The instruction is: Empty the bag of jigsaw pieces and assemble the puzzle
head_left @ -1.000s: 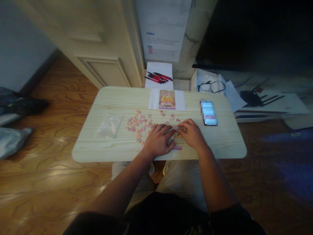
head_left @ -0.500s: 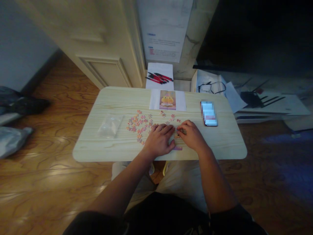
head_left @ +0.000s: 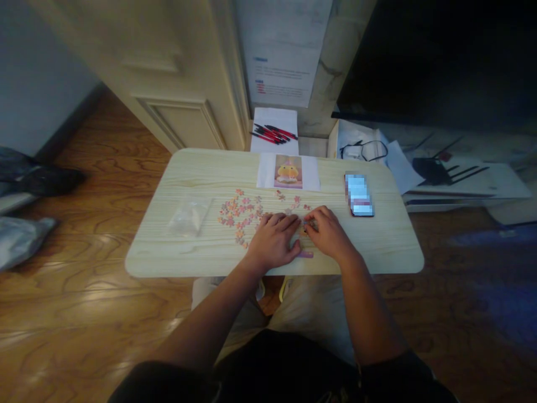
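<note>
My left hand [head_left: 273,242] lies palm down near the table's front edge, fingers stretched out and thumb apart. Under and beside it are jigsaw pieces, mostly hidden by the fingers. A pinkish-purple strip of puzzle [head_left: 305,254] shows by the thumb. Close on the right, my right hand [head_left: 330,230] has thumb and forefinger pinched on a small jigsaw piece [head_left: 305,223], partly covered by the fingers. Loose pink and orange jigsaw pieces [head_left: 230,221] spread to the left of my left hand. A few more pieces [head_left: 297,199] lie beyond the fingertips.
A printed sheet with a yellow figure [head_left: 288,172] lies at the table's [head_left: 168,257] back edge. A clear plastic bag [head_left: 189,217] is at the left, a phone [head_left: 358,195] at the right. Red and black pens [head_left: 273,134] rest on white paper behind the table.
My right fingertips have shifted slightly around the small piece. My left hand stays in place, and the other things have not moved.
</note>
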The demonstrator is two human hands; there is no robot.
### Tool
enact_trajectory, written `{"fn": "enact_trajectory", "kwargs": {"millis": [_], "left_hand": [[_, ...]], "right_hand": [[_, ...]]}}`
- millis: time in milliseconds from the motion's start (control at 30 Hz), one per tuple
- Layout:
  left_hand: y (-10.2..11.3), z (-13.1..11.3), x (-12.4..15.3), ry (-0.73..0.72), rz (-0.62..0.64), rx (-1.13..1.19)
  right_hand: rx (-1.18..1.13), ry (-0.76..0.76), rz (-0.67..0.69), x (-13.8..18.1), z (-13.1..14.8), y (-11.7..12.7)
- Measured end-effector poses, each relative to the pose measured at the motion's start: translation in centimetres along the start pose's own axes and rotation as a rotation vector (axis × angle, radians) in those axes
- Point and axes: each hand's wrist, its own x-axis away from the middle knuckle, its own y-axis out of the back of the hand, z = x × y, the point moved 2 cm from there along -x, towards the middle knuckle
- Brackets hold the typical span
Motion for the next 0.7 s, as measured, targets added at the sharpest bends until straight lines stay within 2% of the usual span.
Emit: {"fn": "enact_trajectory", "kwargs": {"millis": [200,500,700], "left_hand": [[0.0,0.01,0.03,0.001,0.004,0.0],[-0.06,0.01,0.12,0.005,-0.007,0.013],[-0.06,0.03,0.04,-0.005,-0.002,0.017]], "right_hand": [[0.011,0.01,0.019,-0.28,0.39,0.23],[-0.018,-0.039,-0.039,0.04,0.34,-0.13],[0.065,-0.032,-0.013,-0.23,0.82,-0.05]]}}
